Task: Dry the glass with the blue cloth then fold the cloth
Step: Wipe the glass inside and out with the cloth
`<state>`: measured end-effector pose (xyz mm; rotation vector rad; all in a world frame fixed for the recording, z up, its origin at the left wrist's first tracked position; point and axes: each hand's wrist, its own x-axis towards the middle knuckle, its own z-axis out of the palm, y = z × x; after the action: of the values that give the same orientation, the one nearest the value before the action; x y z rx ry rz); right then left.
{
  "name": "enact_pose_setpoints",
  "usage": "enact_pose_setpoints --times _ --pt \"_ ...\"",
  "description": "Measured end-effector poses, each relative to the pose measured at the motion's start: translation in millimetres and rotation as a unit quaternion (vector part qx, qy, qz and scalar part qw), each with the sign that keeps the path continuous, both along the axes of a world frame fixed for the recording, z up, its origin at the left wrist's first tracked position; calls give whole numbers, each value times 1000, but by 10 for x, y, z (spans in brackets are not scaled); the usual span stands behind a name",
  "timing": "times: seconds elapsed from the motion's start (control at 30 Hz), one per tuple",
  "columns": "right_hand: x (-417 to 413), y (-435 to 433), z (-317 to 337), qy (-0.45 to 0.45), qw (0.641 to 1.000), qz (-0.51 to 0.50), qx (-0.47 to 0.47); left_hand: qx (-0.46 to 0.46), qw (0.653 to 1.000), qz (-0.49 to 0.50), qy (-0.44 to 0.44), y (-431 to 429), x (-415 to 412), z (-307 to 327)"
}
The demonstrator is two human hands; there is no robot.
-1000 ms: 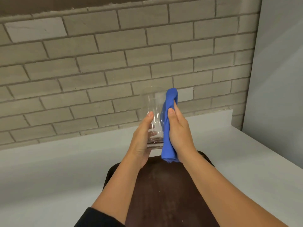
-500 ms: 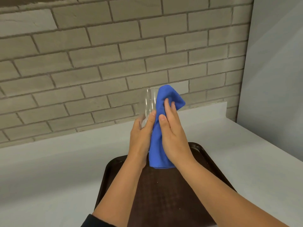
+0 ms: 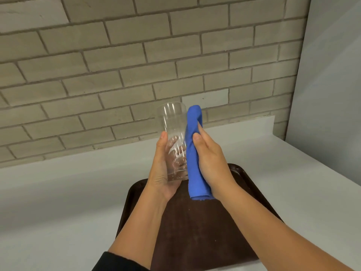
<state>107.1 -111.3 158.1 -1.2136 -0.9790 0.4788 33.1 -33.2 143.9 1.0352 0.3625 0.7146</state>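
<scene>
Now we see the left hand (image 3: 163, 171) wrapped around the lower part of the clear glass (image 3: 172, 133), holding it upright above the brown tray (image 3: 205, 227). Our right hand (image 3: 212, 163) grips the bunched blue cloth (image 3: 193, 153), pressing it against the glass's right side.

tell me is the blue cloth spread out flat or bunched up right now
Bunched up. The blue cloth is gathered into a long roll, pressed by the right hand against the side of the glass held by the left hand.
</scene>
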Motion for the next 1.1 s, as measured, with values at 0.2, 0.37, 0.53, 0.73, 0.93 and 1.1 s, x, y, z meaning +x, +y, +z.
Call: enact_pose_setpoints --times 0.2,0.37,0.53,0.73,0.93,1.1 --pt "-38 -41 -119 5 999 -50 7 101 984 97 113 -43 40 49" --pt "-97 -58 -160 -28 998 -50 1 170 964 143 143 -68 -1 45" --pt "-261 -25 -156 -126 991 -31 16 177 971 107 118 -53 -60 -15" --pt "-21 241 237 -145 989 -7 7 51 998 23 0 24 -93 -18" --pt "25 272 204 -53 998 16 -3 -10 1000 12 6 54 -118 -49" --pt "-306 -45 -265 -190 982 18 4 -15 1000 19 13 152 -206 -103"
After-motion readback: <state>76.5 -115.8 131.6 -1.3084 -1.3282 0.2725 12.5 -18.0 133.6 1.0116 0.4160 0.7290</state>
